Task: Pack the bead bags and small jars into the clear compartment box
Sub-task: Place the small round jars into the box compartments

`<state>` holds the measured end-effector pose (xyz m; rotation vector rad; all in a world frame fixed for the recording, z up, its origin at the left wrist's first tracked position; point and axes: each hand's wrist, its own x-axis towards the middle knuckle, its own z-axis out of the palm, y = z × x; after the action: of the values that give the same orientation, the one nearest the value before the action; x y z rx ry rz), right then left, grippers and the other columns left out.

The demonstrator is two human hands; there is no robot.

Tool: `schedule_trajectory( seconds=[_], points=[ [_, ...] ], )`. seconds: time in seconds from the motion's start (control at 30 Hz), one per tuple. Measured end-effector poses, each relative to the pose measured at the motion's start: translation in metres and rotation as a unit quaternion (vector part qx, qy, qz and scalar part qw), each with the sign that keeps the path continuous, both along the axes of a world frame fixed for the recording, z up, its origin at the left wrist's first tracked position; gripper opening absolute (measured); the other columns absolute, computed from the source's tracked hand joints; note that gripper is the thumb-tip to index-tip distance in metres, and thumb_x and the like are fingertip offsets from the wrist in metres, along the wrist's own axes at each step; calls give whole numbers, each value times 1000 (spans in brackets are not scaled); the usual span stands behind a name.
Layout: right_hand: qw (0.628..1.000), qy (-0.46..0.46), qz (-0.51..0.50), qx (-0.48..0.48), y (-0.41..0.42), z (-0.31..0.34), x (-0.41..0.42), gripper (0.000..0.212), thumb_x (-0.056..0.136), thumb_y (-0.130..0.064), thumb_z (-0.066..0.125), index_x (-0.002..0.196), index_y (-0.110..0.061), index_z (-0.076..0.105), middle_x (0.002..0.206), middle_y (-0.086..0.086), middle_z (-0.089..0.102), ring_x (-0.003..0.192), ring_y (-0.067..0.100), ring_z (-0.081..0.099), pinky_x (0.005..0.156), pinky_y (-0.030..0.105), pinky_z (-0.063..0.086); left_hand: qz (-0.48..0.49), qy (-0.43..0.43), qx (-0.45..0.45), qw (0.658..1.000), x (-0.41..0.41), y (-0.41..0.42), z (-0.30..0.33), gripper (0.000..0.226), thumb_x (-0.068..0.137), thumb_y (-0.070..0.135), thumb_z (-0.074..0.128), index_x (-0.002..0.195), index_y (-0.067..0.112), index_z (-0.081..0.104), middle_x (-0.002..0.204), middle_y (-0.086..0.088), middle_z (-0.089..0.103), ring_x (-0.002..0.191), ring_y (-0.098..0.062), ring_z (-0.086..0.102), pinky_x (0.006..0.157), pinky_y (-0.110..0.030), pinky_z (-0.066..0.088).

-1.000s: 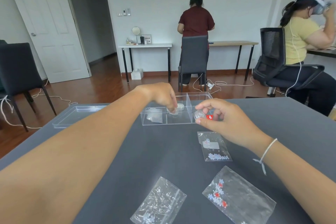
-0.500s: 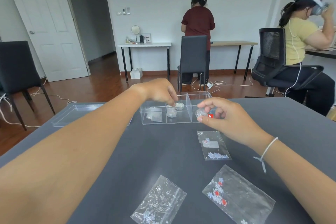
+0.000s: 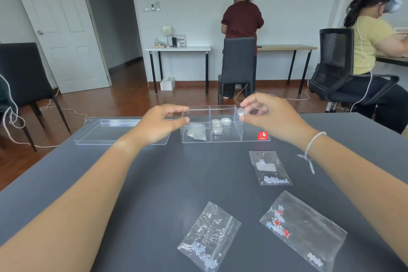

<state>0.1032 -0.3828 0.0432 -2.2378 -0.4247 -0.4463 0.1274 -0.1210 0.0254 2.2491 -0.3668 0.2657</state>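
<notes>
On the dark grey tabletop we see the clear plastic three-compartment box at the far side, three small jars in its middle compartment. Our right hand pinches a small round clear jar over it; our left hand has an empty, narrow grip.

- Your left hand is out ahead on a straight bare forearm, palm down, fingers loosely curled, thumb and forefinger apart with nothing between them.
- Your right hand is raised level with the left, wrist bent a little inward, a white string bracelet on that wrist.
- Your right thumb and forefinger pinch a small jar at the fingertips; the other fingers curl behind it.
- The two hands are apart, fingertips pointing toward each other.
</notes>
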Motion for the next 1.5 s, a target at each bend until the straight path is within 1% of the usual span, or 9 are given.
schedule_trajectory(
  seconds=[0.1, 0.37, 0.53, 0.67, 1.0, 1.13, 1.3, 1.4, 1.5],
  points=[
    [999, 35, -3, -34, 9, 9, 16, 15, 74, -30, 70, 85, -31, 60, 83, -15, 63, 62, -5, 51, 60, 14, 37, 1, 0, 2, 1000, -1, 2, -4, 31, 83, 31, 61, 114, 29, 61, 120, 16, 53, 108, -8, 49, 89, -20, 28],
    [978, 115, -6, -173, 23, 25, 42, 12, 72, -23, 71, 82, -20, 66, 88, -8, 66, 90, 17, 61, 88, 37, 46, 2, 9, -12, 1000, 0, 3, -9, 33, 83, 32, 60, 114, 23, 62, 129, 13, 52, 112, -9, 48, 90, -19, 29],
    [951, 155, 5, -269, 30, 28, 51, 7, 73, -19, 70, 79, -17, 67, 80, -8, 62, 74, 12, 56, 65, 27, 44, 0, 9, -8, 1000, 0, 3, -10, 33, 83, 32, 60, 115, 23, 62, 132, 10, 52, 112, -10, 49, 90, -20, 29],
    [933, 173, 13, -314, 36, 25, 59, 6, 72, -16, 70, 73, -18, 64, 90, 0, 65, 84, 18, 57, 72, 28, 43, 2, 7, -11, 1000, 1, 3, -9, 33, 83, 32, 60, 114, 22, 62, 131, 11, 53, 108, -10, 49, 89, -20, 30],
    [935, 180, 10, -307, 36, 15, 66, 10, 71, -21, 73, 71, -20, 63, 89, -3, 62, 89, 18, 57, 81, 32, 49, 2, 5, -6, 1000, 3, 4, -11, 32, 82, 33, 61, 113, 24, 63, 129, 13, 53, 109, -12, 52, 89, -20, 30],
    [960, 138, 12, -243, 29, 13, 58, 7, 73, -21, 71, 75, -16, 66, 76, -10, 60, 79, 13, 55, 67, 26, 43, 4, -1, -4, 1000, 4, 4, -11, 32, 82, 33, 61, 113, 24, 63, 128, 13, 53, 106, -12, 52, 88, -20, 30],
    [988, 68, 14, -141, 12, 12, 28, 10, 75, -26, 70, 83, -25, 64, 91, -13, 59, 91, 9, 52, 78, 24, 36, 4, -4, -11, 1000, 5, 4, -12, 32, 82, 34, 61, 113, 25, 63, 129, 14, 54, 105, -10, 52, 87, -19, 31],
    [993, -3, 24, -114, -1, 7, 0, 12, 76, -24, 68, 83, -30, 62, 100, -9, 57, 95, 9, 52, 84, 22, 36, 5, -15, 0, 1000, 6, 4, -11, 32, 82, 35, 60, 112, 27, 63, 128, 14, 53, 109, -10, 50, 71, -5, 38],
    [994, -30, 13, -101, -14, -1, -25, 13, 77, -27, 67, 85, -34, 59, 100, -12, 55, 90, 12, 53, 78, 25, 36, 2, -34, 22, 999, 4, 1, -9, 32, 81, 36, 61, 112, 30, 63, 127, 16, 51, 112, -7, 46, 51, 6, 36]
  ],
)
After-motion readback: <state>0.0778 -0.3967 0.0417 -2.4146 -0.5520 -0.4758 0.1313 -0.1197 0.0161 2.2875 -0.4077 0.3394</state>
